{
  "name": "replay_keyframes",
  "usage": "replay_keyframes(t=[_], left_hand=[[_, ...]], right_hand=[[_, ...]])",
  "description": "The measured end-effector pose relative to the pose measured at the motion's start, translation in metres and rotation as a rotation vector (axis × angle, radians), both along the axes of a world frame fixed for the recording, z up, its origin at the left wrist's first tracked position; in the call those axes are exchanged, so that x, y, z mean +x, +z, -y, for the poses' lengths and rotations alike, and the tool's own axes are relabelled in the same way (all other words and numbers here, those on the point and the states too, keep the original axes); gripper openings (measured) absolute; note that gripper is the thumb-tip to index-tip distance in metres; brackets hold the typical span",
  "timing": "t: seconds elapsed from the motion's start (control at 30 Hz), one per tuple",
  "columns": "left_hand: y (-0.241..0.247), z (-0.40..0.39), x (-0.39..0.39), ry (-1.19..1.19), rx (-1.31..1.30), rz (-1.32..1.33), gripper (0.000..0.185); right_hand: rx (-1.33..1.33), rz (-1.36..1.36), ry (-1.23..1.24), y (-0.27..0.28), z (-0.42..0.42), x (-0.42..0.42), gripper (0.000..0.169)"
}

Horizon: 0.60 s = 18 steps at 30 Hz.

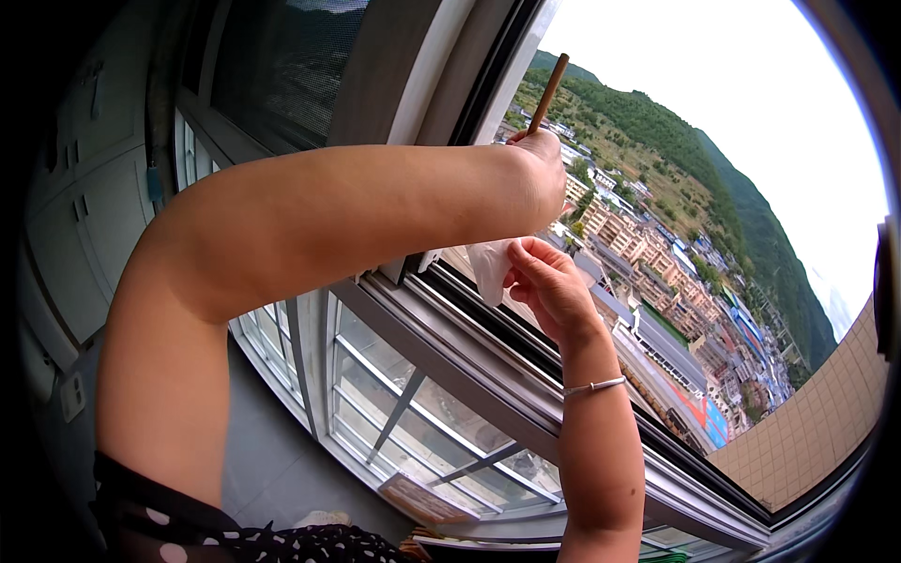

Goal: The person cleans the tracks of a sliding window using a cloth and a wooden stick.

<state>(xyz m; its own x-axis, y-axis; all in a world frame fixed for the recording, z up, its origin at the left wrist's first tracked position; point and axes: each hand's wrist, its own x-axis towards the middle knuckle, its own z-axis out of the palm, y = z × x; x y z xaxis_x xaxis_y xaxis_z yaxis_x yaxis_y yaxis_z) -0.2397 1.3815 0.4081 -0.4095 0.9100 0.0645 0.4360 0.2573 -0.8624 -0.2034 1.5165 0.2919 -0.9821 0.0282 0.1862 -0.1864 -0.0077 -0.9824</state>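
Note:
At the open window, my left hand [540, 155] is closed around a slim brown stick [548, 93], perhaps wooden, which points up and outward. My wrist and forearm hide the stick's lower part and most of the fingers. Just below, my right hand [552, 281] pinches a thin, whitish, translucent piece of material [488, 271] between thumb and fingertips. It hangs limp beside the window frame, and its upper end disappears behind my left forearm. Whether it is tissue, cloth or plastic, I cannot tell. A silver bracelet [595, 386] circles my right wrist.
The window sill track [486, 331] runs diagonally under my hands. A mesh screen [281, 77] stands at upper left, with pale cabinets [91, 232] further left. Lower panes [436, 408] sit above the grey floor [271, 450]. Outside, far below, lie town buildings [654, 271].

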Motion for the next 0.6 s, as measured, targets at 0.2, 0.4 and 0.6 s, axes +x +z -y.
replay_keyframes(t=[0.2, 0.4, 0.6], left_hand=[[0.004, 0.003, 0.001, 0.032, 0.033, 0.019, 0.025], [0.009, 0.008, 0.014, 0.009, 0.049, 0.024, 0.024], [0.015, 0.016, 0.031, 0.055, 0.056, 0.004, 0.025]], right_hand=[[0.127, 0.012, -0.172, -0.003, 0.006, -0.007, 0.019], [-0.157, -0.083, -0.175, -0.003, 0.019, -0.007, 0.017], [0.24, 0.217, -0.044, -0.009, -0.001, -0.007, 0.016]])
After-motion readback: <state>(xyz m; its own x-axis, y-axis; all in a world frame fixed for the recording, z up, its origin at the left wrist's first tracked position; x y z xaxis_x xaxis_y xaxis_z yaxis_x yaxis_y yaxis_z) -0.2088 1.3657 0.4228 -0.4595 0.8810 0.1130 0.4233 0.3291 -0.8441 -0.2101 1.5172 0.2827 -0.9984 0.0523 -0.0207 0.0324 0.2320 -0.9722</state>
